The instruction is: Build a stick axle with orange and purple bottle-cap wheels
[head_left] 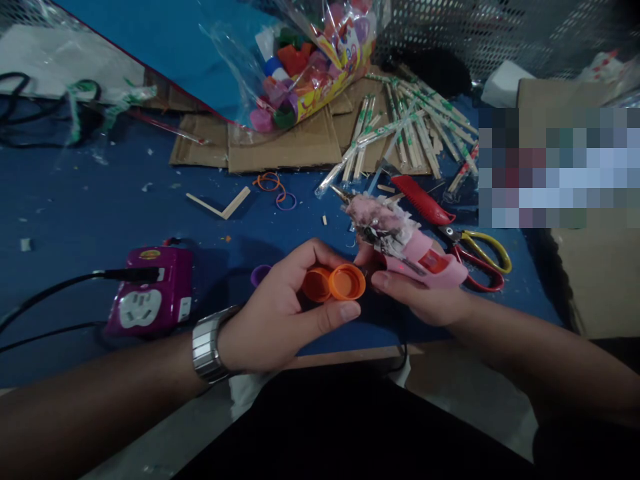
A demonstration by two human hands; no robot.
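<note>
Between thumb and fingers, my left hand (280, 300) grips two orange bottle caps (347, 283) that sit side by side, hollow sides facing up. My right hand (425, 293) is wrapped around a pink hot glue gun (420, 257), whose nozzle points up and to the left, away from the caps. Clumps of grey, dirty residue cover the front of the gun. A purple cap (261, 275) lies on the blue table just behind my left hand, partly hidden by it.
A purple power socket box (150, 290) with plugged cords stands at left. Red-and-yellow scissors (480, 257) and a red-handled cutter (423, 199) lie right. Behind are wrapped chopsticks (410, 133), cardboard (285, 147) and a bag of colored caps (315, 73). Broken sticks (225, 205) and rubber bands (270, 181) lie mid-table.
</note>
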